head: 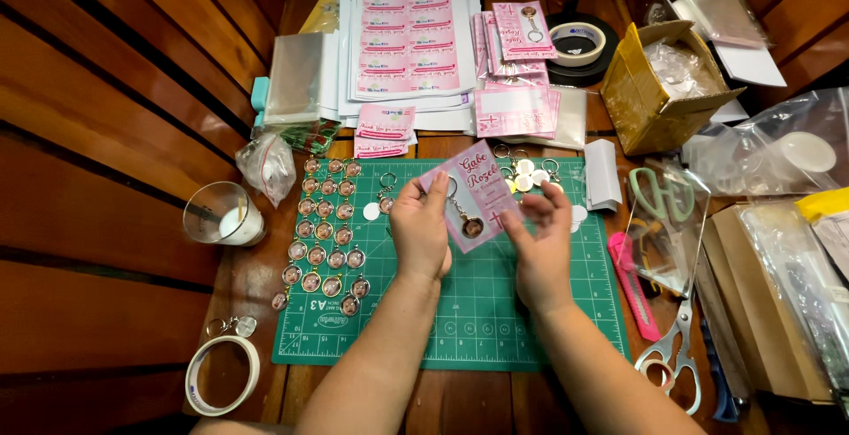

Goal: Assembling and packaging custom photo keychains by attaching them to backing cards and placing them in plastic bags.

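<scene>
- Centrally, your left hand (pixel 419 227) pinches the pink backing card (pixel 473 194) at its left edge, fingers (pixel 435 189) closed on the card; it hangs above the green cutting mat (pixel 495 311), not lying on it.
- Your right hand (pixel 541 245) sits just beside the card's right edge, fingers (pixel 550 194) loosely spread and holding nothing that can be seen; whether a fingertip touches the card cannot be told.
- The card is tilted: its long axis runs from upper left to lower right, printed face up toward you.
- A keychain (pixel 466 218) lies along the card, ring near the middle, round pendant at the lower end.
- To do this well, you should probably support both long edges so the card stays flat, and keep the pendant from swinging.
- At the mat's left, rows of round pendants (pixel 325 240) are laid out; pink-handled scissors (pixel 665 347) and a pink utility knife (pixel 633 285) rest on the desk (pixel 265 276) to the right.
</scene>
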